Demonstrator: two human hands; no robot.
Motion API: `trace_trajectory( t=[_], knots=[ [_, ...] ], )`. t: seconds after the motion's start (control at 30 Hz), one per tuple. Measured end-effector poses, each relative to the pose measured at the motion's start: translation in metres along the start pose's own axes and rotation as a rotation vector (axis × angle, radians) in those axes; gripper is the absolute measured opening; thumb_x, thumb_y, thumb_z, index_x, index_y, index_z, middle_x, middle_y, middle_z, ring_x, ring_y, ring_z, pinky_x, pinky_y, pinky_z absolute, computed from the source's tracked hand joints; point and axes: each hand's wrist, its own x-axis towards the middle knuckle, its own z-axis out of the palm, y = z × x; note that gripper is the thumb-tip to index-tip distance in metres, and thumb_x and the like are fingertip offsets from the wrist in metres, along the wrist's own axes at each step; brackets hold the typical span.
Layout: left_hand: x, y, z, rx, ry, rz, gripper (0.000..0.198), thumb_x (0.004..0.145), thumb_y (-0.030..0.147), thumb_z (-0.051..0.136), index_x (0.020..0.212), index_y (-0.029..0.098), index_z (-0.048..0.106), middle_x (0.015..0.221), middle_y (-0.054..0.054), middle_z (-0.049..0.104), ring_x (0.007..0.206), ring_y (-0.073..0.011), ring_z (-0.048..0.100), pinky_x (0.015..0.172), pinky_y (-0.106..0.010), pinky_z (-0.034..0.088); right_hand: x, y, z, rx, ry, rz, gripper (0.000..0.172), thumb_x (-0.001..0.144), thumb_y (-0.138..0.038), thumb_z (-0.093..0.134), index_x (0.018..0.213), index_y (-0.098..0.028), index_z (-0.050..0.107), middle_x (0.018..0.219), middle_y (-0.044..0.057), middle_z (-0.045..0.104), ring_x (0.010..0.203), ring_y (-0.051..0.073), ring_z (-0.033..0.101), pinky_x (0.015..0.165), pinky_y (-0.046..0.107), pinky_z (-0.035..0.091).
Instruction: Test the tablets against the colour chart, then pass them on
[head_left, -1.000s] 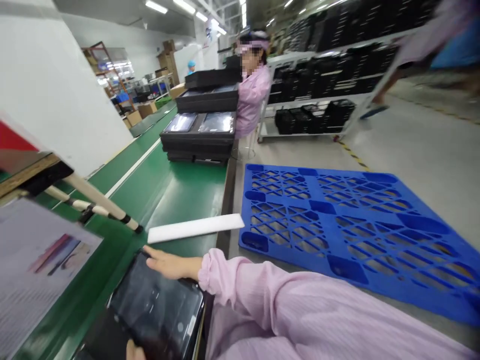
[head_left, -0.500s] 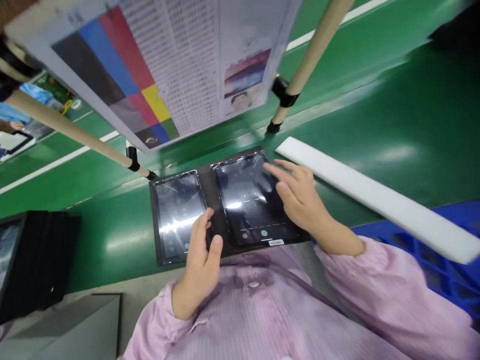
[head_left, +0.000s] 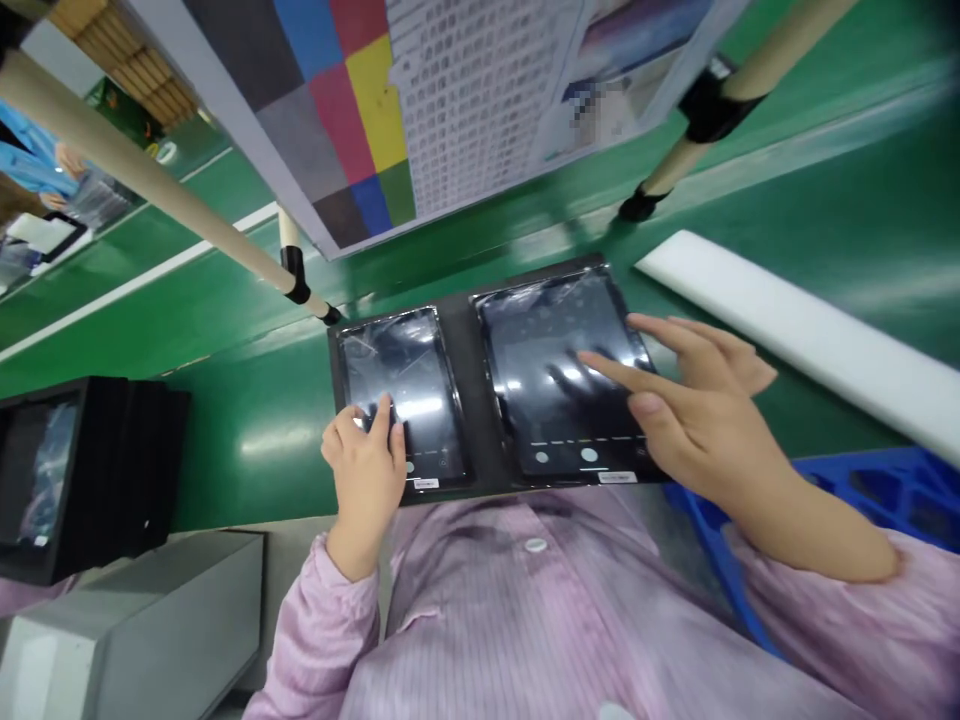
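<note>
While the left tablet (head_left: 394,350) and the right tablet (head_left: 555,330) lay face up, side by side on a black tray (head_left: 469,390), the two hands were over them, one to each. The left hand (head_left: 366,465) pointed its index finger at the middle of its screen, the other fingers loosely bent, gripping nothing; whether the fingertip pressed the glass or hovered just above, I could not tell. The right hand (head_left: 705,425) was spread and likewise held nothing, its index finger reaching over mid-screen and its thumb at the right edge (contact was hard to judge there, too).

Judging by those poses, the step underway was working both screens by touch. Near the right tablet's lower edge shone one round white button (head_left: 589,455). Any further touch would probably call for one straight, light fingertip, the others lifted clear to avoid stray contact.

Counted out, there were two tablets, each with one white label (head_left: 426,484); one tray under them; one white strip (head_left: 810,335) to the right on the green worktop (head_left: 247,430); one colour chart (head_left: 360,110) beyond; one black stack (head_left: 150,450) at the left, its layers too dark to number; one blue pallet (head_left: 885,490); and one grey box (head_left: 180,610).
</note>
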Motion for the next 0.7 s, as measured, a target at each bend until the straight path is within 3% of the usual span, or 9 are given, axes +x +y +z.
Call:
trace_trajectory(
  t=[0.2, 0.43, 0.6, 0.7],
  knots=[
    [-0.006, -0.001, 0.005, -0.109, 0.039, 0.072, 0.044, 0.096, 0.033, 0.048, 0.136, 0.021, 0.061, 0.112, -0.015, 0.044, 0.110, -0.0310, 0.043, 0.099, -0.055, 0.036, -0.016, 0.007, -0.010, -0.214, 0.098, 0.161, 0.052, 0.102, -0.043, 0.032, 0.093, -0.026, 0.080, 0.134, 0.007, 0.056, 0.125, 0.031, 0.047, 0.103, 0.052, 0.033],
    [-0.012, 0.011, 0.007, -0.085, -0.004, 0.182, 0.043, 0.098, 0.031, 0.045, 0.137, 0.021, 0.059, 0.111, -0.014, 0.042, 0.105, -0.0276, 0.042, 0.097, -0.051, 0.039, -0.021, 0.013, -0.004, -0.253, 0.084, 0.121, 0.045, 0.103, -0.040, 0.035, 0.097, -0.031, 0.079, 0.137, 0.003, 0.056, 0.125, 0.027, 0.048, 0.098, 0.046, 0.028],
    [-0.009, 0.020, 0.002, -0.082, -0.030, 0.171, 0.042, 0.099, 0.032, 0.046, 0.138, 0.024, 0.059, 0.112, -0.013, 0.042, 0.108, -0.0285, 0.043, 0.096, -0.050, 0.040, -0.024, 0.016, -0.002, -0.152, 0.243, 0.094, 0.049, 0.102, -0.040, 0.034, 0.105, -0.018, 0.077, 0.137, 0.012, 0.054, 0.117, 0.028, 0.057, 0.103, 0.050, 0.036],
    [-0.007, 0.024, 0.004, -0.096, -0.034, 0.146, 0.040, 0.098, 0.032, 0.047, 0.136, 0.027, 0.061, 0.113, -0.012, 0.043, 0.109, -0.0277, 0.044, 0.097, -0.048, 0.041, -0.022, 0.020, -0.003, -0.032, 0.220, 0.192, 0.062, 0.103, -0.051, 0.029, 0.119, -0.009, 0.071, 0.137, 0.020, 0.051, 0.117, 0.028, 0.058, 0.103, 0.047, 0.044]
  ],
)
